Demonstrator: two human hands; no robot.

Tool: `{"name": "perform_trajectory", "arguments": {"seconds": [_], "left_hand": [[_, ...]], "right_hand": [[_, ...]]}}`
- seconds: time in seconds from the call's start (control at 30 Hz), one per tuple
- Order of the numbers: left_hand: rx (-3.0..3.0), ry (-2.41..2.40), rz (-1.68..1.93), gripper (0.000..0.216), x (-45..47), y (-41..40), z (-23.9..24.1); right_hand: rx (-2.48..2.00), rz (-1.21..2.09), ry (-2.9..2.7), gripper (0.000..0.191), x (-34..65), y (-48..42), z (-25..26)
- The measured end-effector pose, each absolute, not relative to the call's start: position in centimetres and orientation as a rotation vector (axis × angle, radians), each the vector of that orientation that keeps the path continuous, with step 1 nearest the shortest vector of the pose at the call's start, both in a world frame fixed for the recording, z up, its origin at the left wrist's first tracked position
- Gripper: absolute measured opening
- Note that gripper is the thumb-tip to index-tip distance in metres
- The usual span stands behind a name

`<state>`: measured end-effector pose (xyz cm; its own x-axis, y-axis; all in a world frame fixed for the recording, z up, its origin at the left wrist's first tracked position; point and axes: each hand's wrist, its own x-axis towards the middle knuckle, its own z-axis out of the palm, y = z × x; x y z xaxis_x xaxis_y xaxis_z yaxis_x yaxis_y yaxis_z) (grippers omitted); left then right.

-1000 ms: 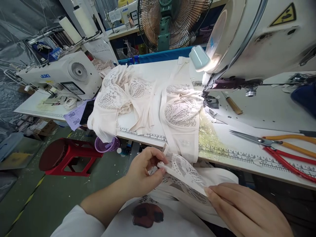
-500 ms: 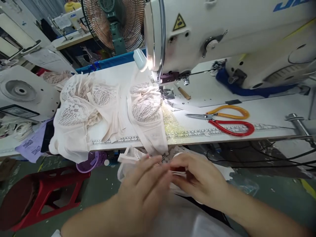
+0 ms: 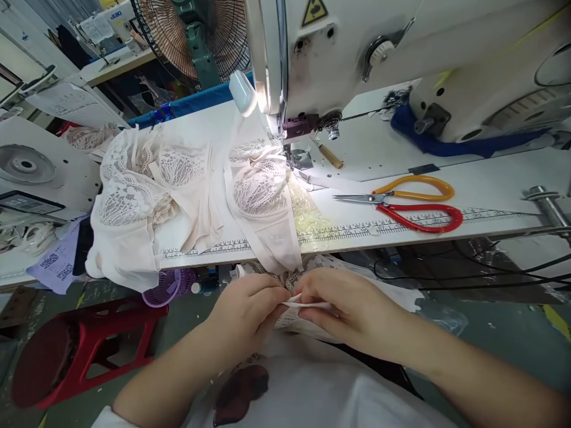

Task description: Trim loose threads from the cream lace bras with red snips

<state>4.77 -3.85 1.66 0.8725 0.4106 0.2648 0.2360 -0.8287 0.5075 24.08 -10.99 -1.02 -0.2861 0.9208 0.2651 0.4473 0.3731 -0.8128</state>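
Observation:
Close together in front of the table edge, my left hand (image 3: 252, 306) and my right hand (image 3: 350, 312) both pinch a thin white strap (image 3: 312, 304). Lace fabric (image 3: 289, 321) hangs beneath and behind my fingers, partly hidden by them. Just beyond, a cream lace bra (image 3: 263, 190) lies at the sewing machine's presser foot (image 3: 289, 156), its lower band draping over the edge. More cream lace garments (image 3: 129, 202) are heaped to the left of it. To the right rest scissors (image 3: 397, 202) with one orange and one red handle.
The sewing machine (image 3: 348, 65) rises over the table, with a small lamp (image 3: 243, 94) lit beside its needle. A wooden-handled tool (image 3: 330, 156) lies behind the needle. On the floor at left stand a red stool (image 3: 93, 351) and a purple basket (image 3: 178, 285). A fan (image 3: 196, 41) is at the back.
My left hand, blurred and with fingers stretched before, has come down and closed on the white strap beside my right hand. The camera view has shifted slightly.

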Motion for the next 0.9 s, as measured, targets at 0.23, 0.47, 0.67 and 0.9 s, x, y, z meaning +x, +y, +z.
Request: {"name": "perform_trajectory", "arguments": {"seconds": [0.23,0.47,0.67,0.9], "left_hand": [[2.488,0.482,0.465,0.008,4.9,-3.9,1.8],[2.409,0.562,0.464,0.004,5.0,-4.3,1.8],[2.442,0.576,0.46,0.005,5.2,-4.5,1.8],[2.453,0.622,0.354,0.007,3.8,-4.0,1.9]], "right_hand": [[-1.192,0.845,-1.789,0.009,23.7,-11.1,-1.4],[-1.139,0.794,-1.759,0.01,23.3,-11.4,-1.9],[-1.155,0.829,-1.904,0.012,23.6,-11.5,-1.6],[-1.265,1.03,-2.148,0.023,27.4,-12.1,-1.8]]}}
